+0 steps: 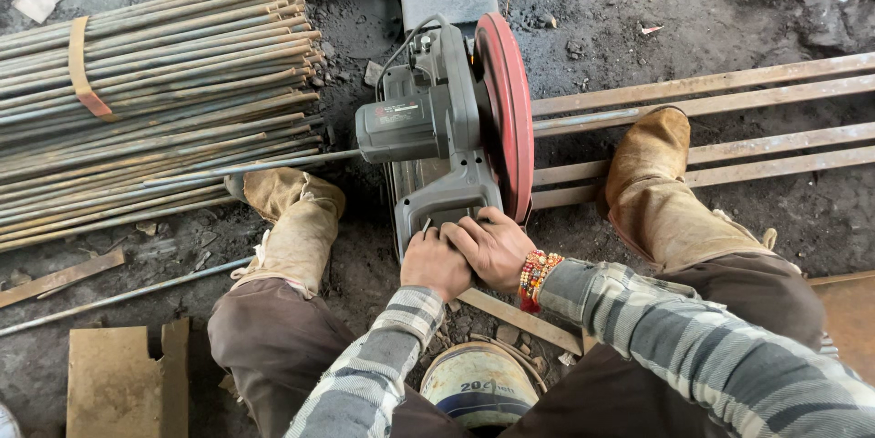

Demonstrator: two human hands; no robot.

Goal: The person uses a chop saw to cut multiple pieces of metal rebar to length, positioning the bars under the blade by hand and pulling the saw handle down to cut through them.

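Pressing down: left hand (436, 262) and right hand (492, 247) stacked, fingers clenched on chop saw (437, 128) handle, near centre. Thin steel rod (246, 166) feeds from left under red guard (506, 110). Best steady, even pressure; boots, sleeves away from blade.

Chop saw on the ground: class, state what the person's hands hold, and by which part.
Both hands, left hand and right hand, press together on the handle end of the chop saw.
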